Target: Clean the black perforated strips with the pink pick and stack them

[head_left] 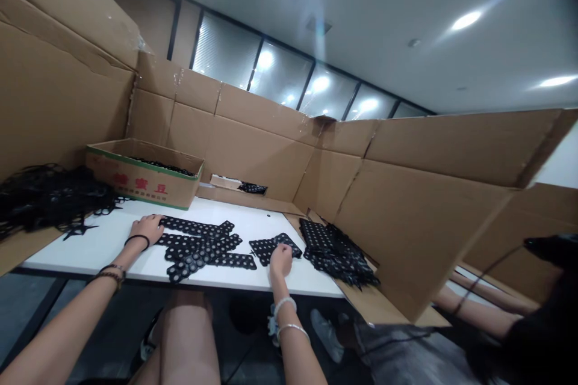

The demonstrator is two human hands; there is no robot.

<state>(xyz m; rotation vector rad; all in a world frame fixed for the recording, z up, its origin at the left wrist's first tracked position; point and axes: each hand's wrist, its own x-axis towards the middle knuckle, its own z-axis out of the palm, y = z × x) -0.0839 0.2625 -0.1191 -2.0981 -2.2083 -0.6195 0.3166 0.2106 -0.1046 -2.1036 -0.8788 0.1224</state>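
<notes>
- We see tall brown cardboard walls [253,144] fencing in a white tabletop [108,246]; the wall at the right hides most of a neighbouring person, of whom only a forearm [478,313] and dark hair show.
- At the far left a tangled heap of black plastic strips [49,195] runs out of the picture.
- An open brown cardboard box with red lettering [144,177] stands at the back; we can barely make out its dark contents.
- A stack of black perforated plastic sheets [336,246] lies at the table's right end, overhanging the edge.
- Long black strips with round holes [201,246] lie crossed in the middle, touching our left hand [147,228], which rests flat and open on their end.
- Our right hand [280,258] is curled closed, pinching the near edge of a small black perforated piece [271,246]; the fingertips are hidden.
</notes>
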